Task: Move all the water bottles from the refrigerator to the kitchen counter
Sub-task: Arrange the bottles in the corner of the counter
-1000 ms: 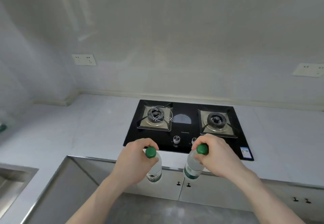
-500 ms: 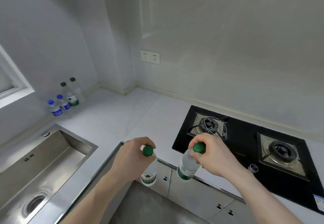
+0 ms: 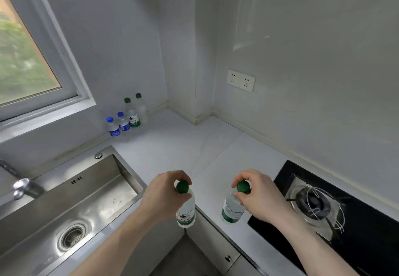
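Note:
My left hand [image 3: 163, 195] grips a green-capped water bottle [image 3: 186, 209] by its neck, hanging over the counter's front edge. A second green-capped bottle [image 3: 232, 209] hangs from my right hand [image 3: 258, 198], which pinches it at the cap above the white counter [image 3: 172, 148]. Several bottles stand in the far corner under the window: two with blue caps [image 3: 112, 127] [image 3: 124, 123] and two taller ones with green caps [image 3: 132, 114] [image 3: 141, 108]. The refrigerator is out of view.
A steel sink [image 3: 71, 206] with a tap [image 3: 20, 187] lies at the left. A black gas hob [image 3: 336, 206] fills the counter at the right. Cabinet doors [image 3: 216, 243] run below the counter edge. A wall socket [image 3: 240, 80] sits above the counter.
My view has swung left from the hob toward the sink and the corner. Both hands have carried their bottles along, closer to the counter between sink and hob.

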